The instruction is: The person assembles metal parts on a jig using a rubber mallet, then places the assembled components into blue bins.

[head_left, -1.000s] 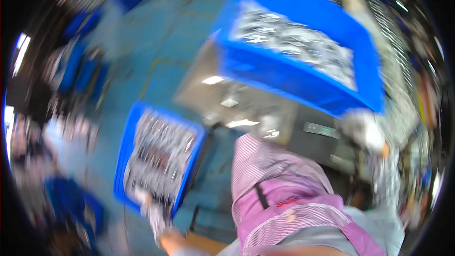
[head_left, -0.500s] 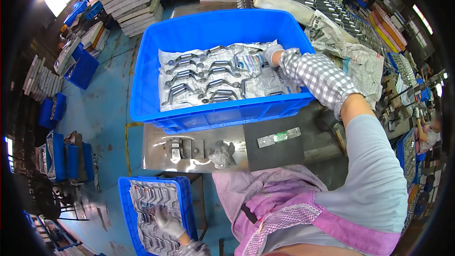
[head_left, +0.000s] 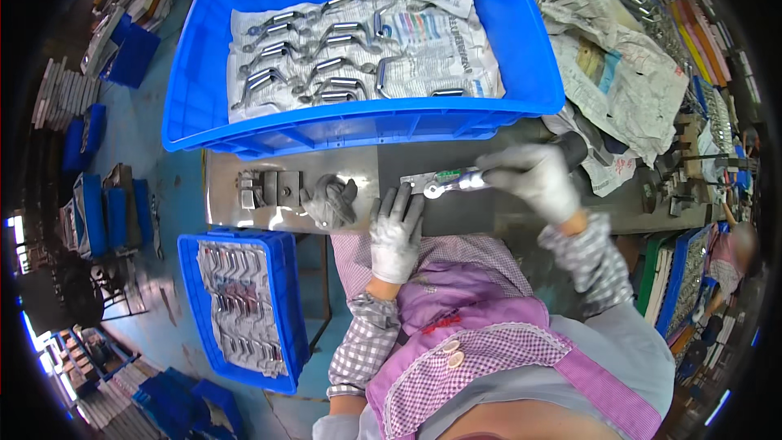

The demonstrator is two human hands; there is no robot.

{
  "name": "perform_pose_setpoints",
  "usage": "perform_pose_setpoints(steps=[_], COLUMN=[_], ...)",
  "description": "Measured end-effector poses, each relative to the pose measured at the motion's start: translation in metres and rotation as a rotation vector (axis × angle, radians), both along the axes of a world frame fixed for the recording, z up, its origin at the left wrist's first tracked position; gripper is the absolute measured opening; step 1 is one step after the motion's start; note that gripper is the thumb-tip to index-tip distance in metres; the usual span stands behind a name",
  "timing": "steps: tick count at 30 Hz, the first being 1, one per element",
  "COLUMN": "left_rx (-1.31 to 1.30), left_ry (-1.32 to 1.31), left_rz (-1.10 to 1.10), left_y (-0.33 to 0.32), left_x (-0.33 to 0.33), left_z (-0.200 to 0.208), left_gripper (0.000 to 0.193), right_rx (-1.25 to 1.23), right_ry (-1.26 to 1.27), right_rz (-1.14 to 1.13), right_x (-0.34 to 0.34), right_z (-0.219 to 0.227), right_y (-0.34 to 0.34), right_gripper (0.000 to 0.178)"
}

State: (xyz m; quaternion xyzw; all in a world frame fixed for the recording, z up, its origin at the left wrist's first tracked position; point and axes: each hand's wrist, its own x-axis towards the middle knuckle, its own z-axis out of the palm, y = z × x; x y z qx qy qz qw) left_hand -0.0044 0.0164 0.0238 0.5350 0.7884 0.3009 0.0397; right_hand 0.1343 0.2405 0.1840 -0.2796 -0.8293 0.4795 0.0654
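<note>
My left hand, in a white-grey glove, lies with its fingers stretched out on the bench. Its fingertips reach the left part of a flat metal plate with a green patch. Over this plate is a shiny bent metal handle, its ringed end close to my left fingertips. My gloved right hand, blurred, has its fingers at the other end of this handle and seems to grip it. Just past the right hand is a black, rounded tool head; whether the hand touches it is unclear.
Behind the plate stands a large blue bin with metal handles on newspaper. A smaller blue bin of similar handles is at lower left. A metal block fixture and a crumpled grey glove sit on the bench. Newspaper lies right.
My left hand has come up from the smaller bin to the plate. My right hand has left the large bin and moved down beside the plate. A metal handle now lies over the plate.
</note>
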Motion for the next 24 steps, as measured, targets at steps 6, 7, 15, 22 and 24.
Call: perform_pose_setpoints(steps=[6, 7, 15, 22, 24], left_rx=[0.159, 0.181, -0.08, -0.065, -0.067], left_ry=[-0.092, -0.09, 0.072, 0.116, 0.126], left_rz=[0.205, 0.257, 0.119, 0.137, 0.142], left_y=[-0.002, 0.003, 0.038, 0.04, 0.04], left_x=[0.001, -0.001, 0.023, 0.027, 0.028], left_z=[-0.002, -0.002, -0.001, -0.012, -0.012], left_gripper=[0.032, 0.032, 0.063, 0.064, 0.064], right_rx=[-0.155, -0.114, -0.029, 0.476, 0.485], right_ry=[0.081, -0.052, 0.295, 0.324, 0.354], right_rz=[-0.224, -0.191, -0.312, -0.302, -0.284], right_x=[-0.01, -0.01, 0.029, 0.047, 0.047], right_z=[-0.1, -0.095, -0.141, -0.169, -0.168], right_y=[-0.037, -0.034, 0.0, -0.012, -0.01], right_gripper=[0.023, 0.022, 0.02, 0.03, 0.031])
